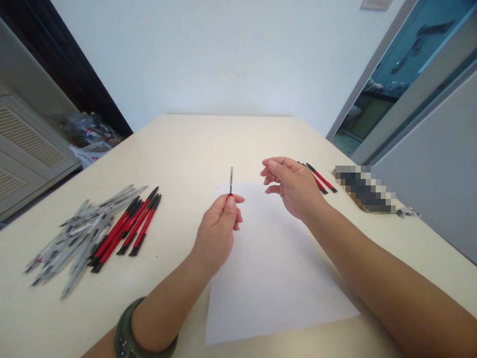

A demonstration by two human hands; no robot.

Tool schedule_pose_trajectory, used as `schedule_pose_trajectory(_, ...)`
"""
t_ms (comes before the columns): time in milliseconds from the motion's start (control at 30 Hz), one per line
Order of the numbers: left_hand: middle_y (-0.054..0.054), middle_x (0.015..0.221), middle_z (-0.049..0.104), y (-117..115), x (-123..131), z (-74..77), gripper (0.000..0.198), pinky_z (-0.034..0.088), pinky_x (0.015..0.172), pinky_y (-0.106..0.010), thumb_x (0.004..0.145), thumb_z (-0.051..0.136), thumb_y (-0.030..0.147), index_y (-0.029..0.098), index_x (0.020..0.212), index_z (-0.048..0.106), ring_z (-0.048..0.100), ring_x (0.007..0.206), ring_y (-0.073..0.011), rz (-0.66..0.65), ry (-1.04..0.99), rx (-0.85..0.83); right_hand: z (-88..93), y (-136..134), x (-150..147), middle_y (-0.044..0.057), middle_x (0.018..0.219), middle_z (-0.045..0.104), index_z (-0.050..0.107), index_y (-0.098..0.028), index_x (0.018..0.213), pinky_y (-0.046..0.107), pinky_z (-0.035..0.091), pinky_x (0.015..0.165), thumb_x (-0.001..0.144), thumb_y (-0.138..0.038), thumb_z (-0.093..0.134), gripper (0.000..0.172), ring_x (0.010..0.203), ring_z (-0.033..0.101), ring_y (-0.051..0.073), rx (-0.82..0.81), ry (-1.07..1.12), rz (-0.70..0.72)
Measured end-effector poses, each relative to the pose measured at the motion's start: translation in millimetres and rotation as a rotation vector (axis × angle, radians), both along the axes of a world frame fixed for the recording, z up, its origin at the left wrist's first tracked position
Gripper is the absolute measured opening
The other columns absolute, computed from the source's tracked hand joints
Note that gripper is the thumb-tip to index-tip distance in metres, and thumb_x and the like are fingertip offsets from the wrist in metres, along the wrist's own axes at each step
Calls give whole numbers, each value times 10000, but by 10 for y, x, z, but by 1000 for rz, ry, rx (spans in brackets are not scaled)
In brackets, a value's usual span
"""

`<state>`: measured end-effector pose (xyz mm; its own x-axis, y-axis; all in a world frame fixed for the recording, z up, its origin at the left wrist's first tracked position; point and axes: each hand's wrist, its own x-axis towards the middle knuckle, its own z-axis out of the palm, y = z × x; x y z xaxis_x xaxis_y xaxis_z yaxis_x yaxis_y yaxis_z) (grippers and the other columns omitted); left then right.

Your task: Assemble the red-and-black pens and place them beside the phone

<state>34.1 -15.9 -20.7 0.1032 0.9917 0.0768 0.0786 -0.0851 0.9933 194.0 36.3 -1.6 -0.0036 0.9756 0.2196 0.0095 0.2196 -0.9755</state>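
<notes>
My left hand (219, 231) is closed in a pinch on a red and black pen (231, 181), held upright above a white sheet of paper (272, 268). Only the pen's thin upper end shows above my fingers. My right hand (292, 186) hovers just right of the pen, fingers curled loosely and apart, holding nothing. A pile of red and black pens (128, 228) lies on the table to the left, beside a heap of clear wrapped pens (74, 238). A couple more red pens (322, 180) lie behind my right hand.
The cream table (186, 149) runs to a white wall. A dark pixelated object (367, 191) lies at the right edge. A bag of clutter (84, 132) sits off the table's left side, near a louvred cabinet (26, 149). A green bangle (124, 333) circles my left wrist.
</notes>
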Motion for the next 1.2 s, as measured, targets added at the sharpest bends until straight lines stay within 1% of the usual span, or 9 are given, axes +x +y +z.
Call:
schedule_pose_trajectory(100, 32, 613, 453, 56, -64, 31, 292, 341, 527, -212, 838, 328, 425, 209, 893, 516, 415, 546, -94, 91, -76, 39, -108, 73, -10, 12, 691, 548, 577, -172, 793, 233, 404, 546, 761, -350, 481, 204, 612, 491, 106, 68, -377, 13)
schedule_pose_trajectory(267, 32, 596, 461, 127, -131, 46, 284, 356, 521, -203, 826, 355, 424, 200, 867, 525, 424, 536, -90, 190, -148, 76, -207, 109, -200, 46, 818, 548, 615, -204, 898, 263, 355, 650, 800, -224, 435, 206, 708, 494, 131, 372, -1066, 314)
schedule_pose_trajectory(367, 28, 599, 467, 137, -131, 25, 297, 362, 521, -202, 825, 358, 430, 190, 870, 526, 428, 532, -87, 175, -147, 74, -231, 121, -309, 69, 916, 506, 585, -229, 991, 263, 341, 634, 790, -199, 442, 248, 777, 489, 159, 470, -1245, 488)
schedule_pose_trajectory(467, 28, 602, 465, 137, -123, -2, 308, 367, 524, -205, 827, 348, 440, 190, 873, 522, 425, 530, -87, 148, -133, 73, -251, 142, -344, 88, 954, 483, 588, -204, 964, 269, 343, 659, 772, -186, 467, 227, 871, 464, 189, 513, -1276, 574)
schedule_pose_trajectory(600, 23, 623, 468, 128, -114, -24, 318, 371, 543, -211, 832, 333, 443, 195, 890, 522, 430, 550, -91, 127, -87, 77, -252, 150, -261, 86, 891, 509, 585, -164, 884, 279, 342, 701, 769, -174, 471, 163, 848, 467, 174, 483, -1230, 562)
schedule_pose_trajectory(733, 17, 644, 488, 98, -90, -24, 333, 362, 530, -216, 828, 328, 449, 196, 889, 537, 436, 552, -97, 99, -40, 37, -197, 119, -65, 39, 779, 557, 552, -173, 872, 256, 350, 631, 793, -195, 427, 149, 701, 482, 130, 305, -1079, 397)
schedule_pose_trajectory(933, 16, 660, 490, 36, -31, -10, 363, 333, 492, -215, 823, 324, 461, 206, 931, 559, 426, 539, -98, -25, 58, -56, -2, 86, 174, -15, 678, 519, 551, -172, 803, 226, 350, 508, 699, -262, 560, 138, 557, 437, 86, 138, -425, 43)
schedule_pose_trajectory(1067, 13, 678, 488, 19, -11, -27, 375, 329, 491, -221, 815, 325, 478, 220, 934, 570, 422, 555, -106, -68, 127, -103, 156, 23, 188, -17, 665, 501, 573, -167, 801, 228, 363, 491, 648, -224, 624, 171, 525, 430, 71, 118, 8, 41)
schedule_pose_trajectory(1200, 17, 668, 476, 12, -3, -42, 373, 317, 487, -220, 818, 317, 479, 226, 926, 567, 410, 556, -107, -118, 164, -123, 238, -75, 146, -31, 573, 436, 585, -175, 793, 227, 369, 480, 713, -289, 580, 139, 505, 416, 73, 134, 103, 68)
